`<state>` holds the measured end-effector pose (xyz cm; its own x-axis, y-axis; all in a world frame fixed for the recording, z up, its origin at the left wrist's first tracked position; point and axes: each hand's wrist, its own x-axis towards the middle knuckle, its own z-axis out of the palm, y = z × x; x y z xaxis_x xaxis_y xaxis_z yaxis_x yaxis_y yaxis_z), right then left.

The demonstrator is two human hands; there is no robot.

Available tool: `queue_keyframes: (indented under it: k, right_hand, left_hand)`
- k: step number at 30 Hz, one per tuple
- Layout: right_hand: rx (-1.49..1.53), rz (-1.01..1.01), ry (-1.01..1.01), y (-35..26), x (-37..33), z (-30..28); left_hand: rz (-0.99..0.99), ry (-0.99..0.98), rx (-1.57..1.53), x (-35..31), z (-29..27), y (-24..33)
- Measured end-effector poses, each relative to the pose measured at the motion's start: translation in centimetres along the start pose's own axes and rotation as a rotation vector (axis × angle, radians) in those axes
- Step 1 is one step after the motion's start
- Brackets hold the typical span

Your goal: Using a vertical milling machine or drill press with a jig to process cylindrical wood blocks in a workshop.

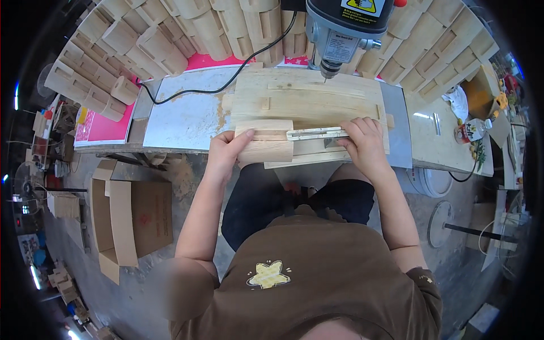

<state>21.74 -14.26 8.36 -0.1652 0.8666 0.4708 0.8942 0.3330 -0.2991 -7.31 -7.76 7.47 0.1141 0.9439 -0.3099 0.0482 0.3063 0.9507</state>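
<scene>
Stacked wooden cylinders [161, 48] line the back of the bench [190, 113], beyond the drill press [340, 42]. My left hand [224, 152] has its grip around the left end of a grooved wooden block [266, 151] at the wooden board's [317, 90] near side; my right hand's [367, 146] grip is narrow on a slim pale strip [315, 134], which reaches the block's right end.

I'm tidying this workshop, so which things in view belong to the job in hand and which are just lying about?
In use, it seems:
Slotted wooden piece, left hand on it
Pale strip, right hand gripping it
Wooden board beneath
Drill over the board
Stacked wooden pieces, likely

Lying about, apparently:
Bottle
Cardboard box
White bucket
</scene>
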Motion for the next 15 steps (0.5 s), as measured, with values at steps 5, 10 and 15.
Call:
queue_keyframes:
  k: [5,10,15]
  right_hand:
    - [-0.033,0.007,0.030,-0.4,0.4,0.4]
    - [-0.061,0.002,0.069,0.0,0.3,1.1]
    - [-0.159,0.032,0.151,1.1,-0.1,0.4]
  left_hand:
    - [0.040,-0.029,-0.056,1.4,1.6,-1.9]
    - [0.043,-0.108,-0.010,1.4,6.1,-1.6]
    - [0.121,-0.235,0.068,1.0,6.2,-1.6]
